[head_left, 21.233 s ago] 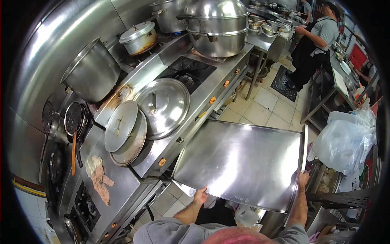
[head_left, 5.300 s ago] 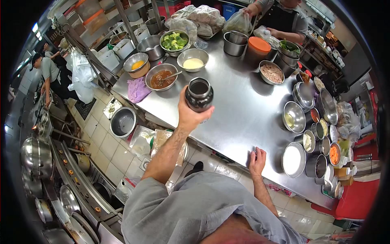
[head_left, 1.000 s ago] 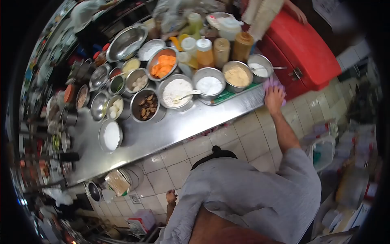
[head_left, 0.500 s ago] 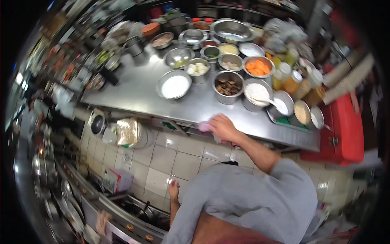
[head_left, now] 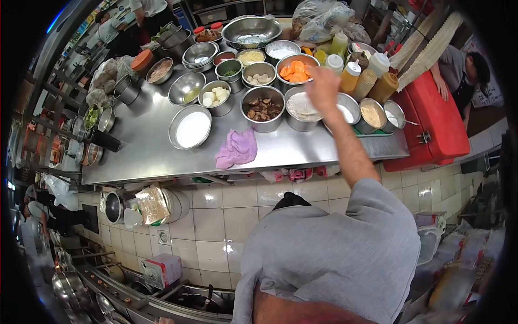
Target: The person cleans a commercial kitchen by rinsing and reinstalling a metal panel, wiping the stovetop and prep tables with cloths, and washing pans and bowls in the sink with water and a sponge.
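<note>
My right hand (head_left: pixel 324 88) is stretched over the back of the counter, between a bowl of orange carrot slices (head_left: pixel 294 71) and several squeeze bottles (head_left: pixel 350 77). Its fingers are smeared by motion, so their grip cannot be made out. Below the wrist stands a metal pot of white flour (head_left: pixel 302 107) with a spoon in it, partly hidden by my arm. Left of it is a pot of dark brown cut pieces (head_left: pixel 262 109). A crumpled purple cloth (head_left: pixel 237 148) lies near the counter's front edge. My left hand cannot be made out.
A bowl of white contents (head_left: pixel 192 129) stands on the steel counter (head_left: pixel 156 162). Pots of white and tan powder (head_left: pixel 372 116) stand at right, beside a red cooler box (head_left: pixel 431 129). Another person (head_left: pixel 458 75) is beyond it. Stove burners (head_left: pixel 199 299) lie behind, lower left.
My right hand has let go of the purple cloth, which now lies on the counter. That hand has moved up and right over the bowls. My left hand has dropped out of sight.
</note>
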### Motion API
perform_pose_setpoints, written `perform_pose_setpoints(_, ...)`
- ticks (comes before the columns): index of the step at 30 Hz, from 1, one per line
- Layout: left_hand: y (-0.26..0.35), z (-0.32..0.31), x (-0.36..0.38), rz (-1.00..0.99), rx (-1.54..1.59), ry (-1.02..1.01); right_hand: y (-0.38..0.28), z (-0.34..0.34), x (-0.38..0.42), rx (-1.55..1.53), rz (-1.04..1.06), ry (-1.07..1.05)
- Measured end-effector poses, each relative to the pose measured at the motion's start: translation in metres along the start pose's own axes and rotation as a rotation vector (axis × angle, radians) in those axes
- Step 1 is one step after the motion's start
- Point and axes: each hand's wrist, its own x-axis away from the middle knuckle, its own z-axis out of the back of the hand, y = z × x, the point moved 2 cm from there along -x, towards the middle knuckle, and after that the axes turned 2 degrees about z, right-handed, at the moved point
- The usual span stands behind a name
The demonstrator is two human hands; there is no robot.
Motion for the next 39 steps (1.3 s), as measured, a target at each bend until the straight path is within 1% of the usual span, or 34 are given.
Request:
perform_pose_setpoints(2,0.017,-0.013,-0.024,-0.064,0.062,-0.015,0.051,-0.003,-0.022,0.158,0.008,-0.066)
perform_pose_setpoints(3,0.032,-0.024,-0.034,-0.119,0.097,-0.035,0.067,-0.006,-0.028,0.146,0.022,-0.061)
perform_pose_setpoints(4,0.05,-0.035,-0.04,-0.164,0.134,-0.054,0.08,-0.014,-0.035,0.188,0.085,-0.163)
perform_pose_setpoints(6,0.119,-0.07,-0.024,-0.321,0.145,-0.172,0.098,-0.031,-0.047,0.221,0.181,-0.321)
perform_pose_setpoints(7,0.157,-0.1,0.012,-0.386,0.159,-0.053,0.102,-0.034,-0.051,0.233,0.2,-0.385)
perform_pose_setpoints(8,0.174,-0.115,0.004,-0.441,0.053,-0.064,0.104,-0.037,-0.053,0.235,0.232,-0.444)
perform_pose_setpoints(9,0.197,-0.133,0.022,-0.504,0.018,-0.063,0.11,-0.044,-0.056,0.217,0.238,-0.493)
perform_pose_setpoints(10,0.219,-0.149,0.042,-0.562,-0.006,-0.047,0.119,-0.059,-0.057,0.157,0.275,-0.413)
perform_pose_setpoints(11,0.232,-0.162,0.048,-0.599,-0.063,-0.043,0.119,-0.062,-0.064,0.247,0.276,-0.497)
perform_pose_setpoints(12,0.239,-0.171,0.051,-0.633,-0.118,-0.035,0.118,-0.057,-0.066,0.244,0.325,-0.455)
perform_pose_setpoints(13,0.238,-0.176,0.055,-0.619,-0.04,0.027,0.126,-0.06,-0.065,0.243,0.408,-0.375)
perform_pose_setpoints(14,0.237,-0.182,0.059,-0.623,-0.101,0.046,0.144,-0.076,-0.066,0.295,0.405,-0.385)
perform_pose_setpoints(15,0.234,-0.183,0.061,-0.622,-0.169,0.058,0.148,-0.074,-0.071,0.337,0.288,-0.512)
perform_pose_setpoints(16,0.223,-0.18,0.053,-0.601,-0.111,0.102,0.146,-0.067,-0.073,0.305,0.227,-0.563)
perform_pose_setpoints(17,0.205,-0.179,0.04,-0.571,-0.128,0.11,0.137,-0.054,-0.078,0.344,0.199,-0.662)
perform_pose_setpoints(19,0.163,-0.174,0.041,-0.514,-0.108,0.139,0.146,-0.057,-0.077,0.329,0.205,-0.667)
perform_pose_setpoints(20,0.146,-0.166,0.046,-0.48,-0.207,0.2,0.146,-0.059,-0.077,0.315,0.205,-0.668)
perform_pose_setpoints(21,0.128,-0.156,0.049,-0.446,-0.312,0.259,0.142,-0.056,-0.079,0.331,0.174,-0.72)
perform_pose_setpoints(22,0.099,-0.149,0.042,-0.449,-0.342,0.313,0.138,-0.054,-0.079,0.349,0.136,-0.771)
perform_pose_setpoints(23,0.077,-0.142,0.035,-0.452,-0.375,0.364,0.146,-0.059,-0.077,0.327,0.153,-0.71)
perform_pose_setpoints(24,0.066,-0.134,0.048,-0.303,-0.308,0.283,0.153,-0.063,-0.075,0.306,0.165,-0.648)
perform_pose_setpoints(25,0.052,-0.128,0.06,-0.159,-0.235,0.196,0.146,-0.056,-0.075,0.303,0.167,-0.563)
perform_pose_setpoints(26,0.04,-0.123,0.063,-0.154,-0.206,0.212,0.133,-0.044,-0.075,0.296,0.171,-0.478)
perform_pose_setpoints(27,0.017,-0.122,0.061,-0.157,-0.128,0.278,0.117,-0.035,-0.074,0.272,0.2,-0.467)
perform_pose_setpoints(28,0.0,-0.122,0.06,-0.155,-0.045,0.348,0.098,-0.025,-0.074,0.106,0.241,-0.27)
perform_pose_setpoints(29,-0.006,-0.122,0.064,-0.137,-0.003,0.371,0.074,-0.019,-0.073,-0.069,0.277,-0.079)
perform_pose_setpoints(30,-0.011,-0.119,0.069,-0.112,0.004,0.367,0.047,-0.023,-0.071,-0.107,0.311,-0.076)
perform_pose_setpoints(32,-0.016,-0.113,0.078,-0.069,0.048,0.376,-0.009,-0.029,-0.057,-0.801,0.301,-0.125)
perform_pose_setpoints(33,-0.007,-0.109,0.086,-0.06,0.048,0.35,-0.061,-0.011,-0.045,-0.973,0.346,-0.171)
perform_pose_setpoints(34,-0.001,-0.107,0.095,-0.053,0.045,0.324,-0.104,-0.001,-0.031,-1.088,0.444,-0.221)
perform_pose_setpoints(35,-0.005,-0.105,0.089,-0.041,0.079,0.342,-0.142,0.004,-0.018,-1.092,0.57,-0.276)
perform_pose_setpoints(36,-0.002,-0.099,0.084,-0.123,0.052,0.406,-0.175,0.003,0.001,-1.192,0.594,-0.421)
perform_pose_setpoints(37,-0.001,-0.093,0.079,-0.206,0.02,0.469,-0.209,0.008,0.018,-1.246,0.734,-0.484)
perform_pose_setpoints(39,-0.001,-0.083,0.079,-0.22,0.092,0.519,-0.263,0.026,0.056,-1.307,0.9,-0.674)
